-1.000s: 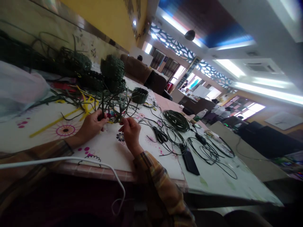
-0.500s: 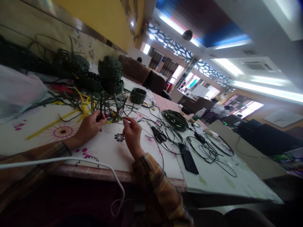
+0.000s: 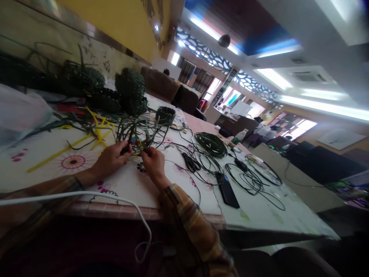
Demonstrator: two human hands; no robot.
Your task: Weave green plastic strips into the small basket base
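Dark green strips (image 3: 148,129) with some yellow among them form a loose tangle on the patterned tablecloth (image 3: 173,192). My left hand (image 3: 113,159) is closed on the near left side of this tangle, with strips rising from its fingers. Close to its right, my right hand (image 3: 154,161) pinches the strips at their near edge. Yellow strips (image 3: 99,130) lie crossed to the left of the tangle. Behind it stands a small dark green woven basket (image 3: 165,116). Where the fingertips meet the strips, details are blurred.
Larger green woven pieces (image 3: 129,86) are piled at the back left, beside a clear plastic bag (image 3: 21,111). Right of my hands lie a green coil (image 3: 210,144), loose cords and a black phone (image 3: 228,192). A white cable (image 3: 115,196) crosses in front.
My right hand has moved left, closer to my left hand, and its fingertips now meet the strips at the tangle's near edge. The whole view has shifted slightly.
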